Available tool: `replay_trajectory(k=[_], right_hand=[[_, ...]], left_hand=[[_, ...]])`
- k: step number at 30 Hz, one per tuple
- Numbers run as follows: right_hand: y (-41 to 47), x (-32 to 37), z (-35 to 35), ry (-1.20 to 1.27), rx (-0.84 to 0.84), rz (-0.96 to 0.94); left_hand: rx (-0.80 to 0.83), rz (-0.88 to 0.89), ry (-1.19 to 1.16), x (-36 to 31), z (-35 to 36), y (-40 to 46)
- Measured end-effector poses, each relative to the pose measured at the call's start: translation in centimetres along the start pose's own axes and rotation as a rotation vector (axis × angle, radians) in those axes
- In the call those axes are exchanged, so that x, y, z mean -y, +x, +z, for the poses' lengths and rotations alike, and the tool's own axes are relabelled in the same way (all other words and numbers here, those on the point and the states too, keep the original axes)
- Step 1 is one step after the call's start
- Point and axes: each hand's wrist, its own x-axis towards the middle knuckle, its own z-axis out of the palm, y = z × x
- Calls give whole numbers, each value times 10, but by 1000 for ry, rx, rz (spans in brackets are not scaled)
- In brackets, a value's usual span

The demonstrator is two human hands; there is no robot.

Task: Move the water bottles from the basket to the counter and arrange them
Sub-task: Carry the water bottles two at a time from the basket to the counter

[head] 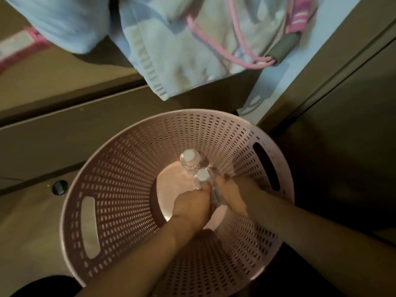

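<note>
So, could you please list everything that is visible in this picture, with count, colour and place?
basket: one, pink, perforated with two handle slots, low in the middle of the view.
water bottles: two, clear with white caps, upright on the basket floor; the far bottle stands free, the near bottle is between the hands.
cloth: pale blue and white, hanging above the basket.
pink cord: one, looped over the cloth at upper right.
cabinet fronts: brownish, left and right of the basket.
dark round knob: one, left of the basket.
left hand: one, inside the basket, gripping the near bottle.
right hand: one, inside the basket, gripping the same bottle from the other side.
</note>
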Motion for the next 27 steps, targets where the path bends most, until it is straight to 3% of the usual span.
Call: replay_trajectory(k=[1,4,8,11,16,21,27], right_hand=[[-2,1,3,106,-1,21],[-18,-5,-13,112,35,14],[-91,5,-97,206,76,23],[-159,17,-173,464,-17,79],[-301,58,-342,274,-71,-4],[-425,91,-475,370,-130,8],[-528,137,-569,313,-323,-97]], left_hand=[[8,9,-1,3,-4,-6],[-10,7,-41,8,-33,-32],[-75,-34,-89,-4,-121,-92],[-147,-81,-86,-21,-209,-141],[-254,-106,-113,-52,-365,-233],[-418,-98,-151,-76,-506,-336],[-725,-131,-194,-101,-594,-424]])
